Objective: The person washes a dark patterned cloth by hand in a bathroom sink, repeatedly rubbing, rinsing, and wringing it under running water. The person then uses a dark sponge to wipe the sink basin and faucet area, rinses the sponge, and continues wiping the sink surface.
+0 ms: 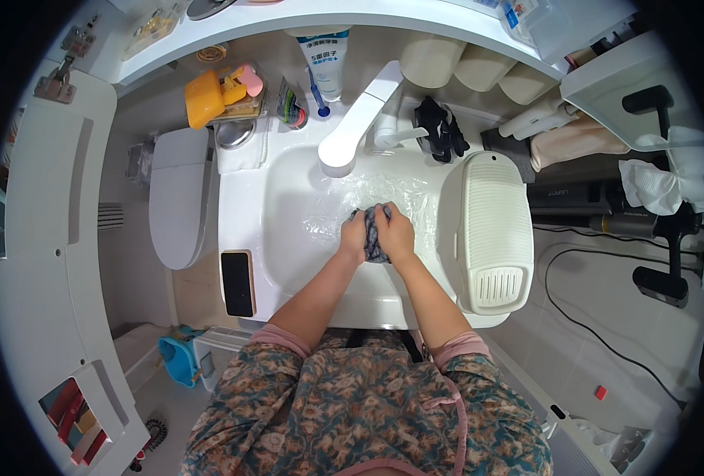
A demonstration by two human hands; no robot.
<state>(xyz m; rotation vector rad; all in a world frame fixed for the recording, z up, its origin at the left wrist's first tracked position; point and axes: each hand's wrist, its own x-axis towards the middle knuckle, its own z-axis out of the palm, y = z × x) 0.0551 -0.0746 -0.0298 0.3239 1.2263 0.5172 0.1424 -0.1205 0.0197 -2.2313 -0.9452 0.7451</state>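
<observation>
My left hand and my right hand both grip a wet, bunched grey patterned cloth between them. They hold it low over the near part of the white sink basin. Rippling water lies in the basin beyond the hands. A white faucet reaches over the basin from the back, its spout tip above and left of my hands. Whether water runs from the spout cannot be told.
A white washboard rests on the right rim, a phone on the left. Behind the basin are a toothpaste tube, a black cloth item and a folded white towel. A shelf edge curves above.
</observation>
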